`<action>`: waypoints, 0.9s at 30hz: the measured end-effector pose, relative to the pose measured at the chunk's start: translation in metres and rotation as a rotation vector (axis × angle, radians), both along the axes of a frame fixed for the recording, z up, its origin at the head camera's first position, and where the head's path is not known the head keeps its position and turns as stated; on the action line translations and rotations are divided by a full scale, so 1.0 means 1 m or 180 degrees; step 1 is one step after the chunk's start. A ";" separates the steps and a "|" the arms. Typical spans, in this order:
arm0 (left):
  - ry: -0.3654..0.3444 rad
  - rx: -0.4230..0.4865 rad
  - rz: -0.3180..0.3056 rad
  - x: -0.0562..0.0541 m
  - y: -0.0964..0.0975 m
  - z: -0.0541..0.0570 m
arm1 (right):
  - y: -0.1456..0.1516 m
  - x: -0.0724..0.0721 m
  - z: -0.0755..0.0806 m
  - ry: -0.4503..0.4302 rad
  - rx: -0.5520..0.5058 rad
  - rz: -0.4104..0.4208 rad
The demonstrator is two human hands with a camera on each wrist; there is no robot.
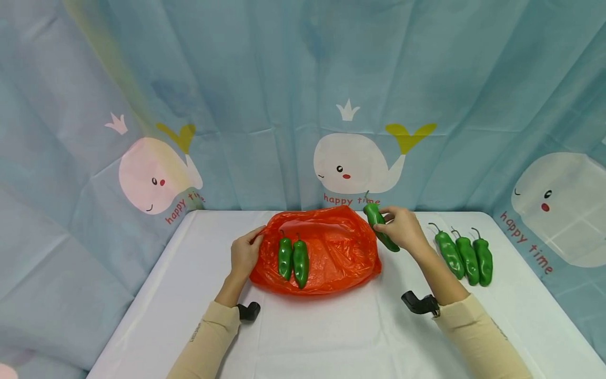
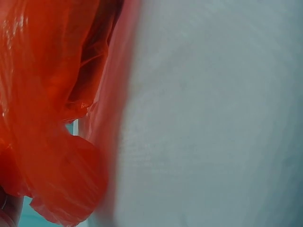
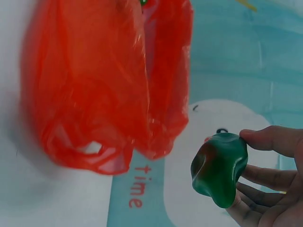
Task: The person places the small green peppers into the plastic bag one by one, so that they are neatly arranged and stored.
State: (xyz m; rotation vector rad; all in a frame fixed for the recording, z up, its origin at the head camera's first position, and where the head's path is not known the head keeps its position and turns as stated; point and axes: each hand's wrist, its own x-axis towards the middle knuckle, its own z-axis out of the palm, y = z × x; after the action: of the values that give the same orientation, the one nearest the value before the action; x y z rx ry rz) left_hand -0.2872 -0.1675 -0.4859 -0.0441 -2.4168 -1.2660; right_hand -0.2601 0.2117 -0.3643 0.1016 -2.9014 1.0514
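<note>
A red plastic bag (image 1: 331,263) lies spread on the table with its mouth open, two green peppers (image 1: 300,263) side by side within it. At its left rim my left hand (image 1: 244,255) pinches the edge of the film; the left wrist view shows mostly the bag (image 2: 57,156) and little of the fingers. My right hand (image 1: 402,229) holds another green pepper (image 1: 381,226) between thumb and fingers, tilted, stem up, by the bag's right rim. In the right wrist view that pepper's rounded end (image 3: 220,168) points toward the camera, beside the bag (image 3: 94,94).
Three more green peppers (image 1: 466,258) lie in a row to the right of my right forearm. The white table (image 1: 322,337) ends at the back against a blue curtain (image 1: 265,105) with whale prints. A black wrist mount (image 1: 420,303) sits on the right wrist.
</note>
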 end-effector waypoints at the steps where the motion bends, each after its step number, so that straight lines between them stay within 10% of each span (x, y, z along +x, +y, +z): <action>1: -0.0005 0.0003 0.0001 0.000 0.000 0.000 | -0.003 -0.001 0.000 -0.0001 -0.0003 0.0016; 27: -0.0031 -0.0057 -0.0103 -0.001 0.000 0.003 | -0.060 -0.001 -0.016 -0.0127 -0.0230 0.0263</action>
State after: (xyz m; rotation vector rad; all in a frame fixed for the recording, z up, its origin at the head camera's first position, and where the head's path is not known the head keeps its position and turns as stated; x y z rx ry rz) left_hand -0.2885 -0.1674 -0.4827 -0.0827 -2.4452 -1.2616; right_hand -0.2615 0.1521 -0.3801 0.2014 -2.9133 1.1833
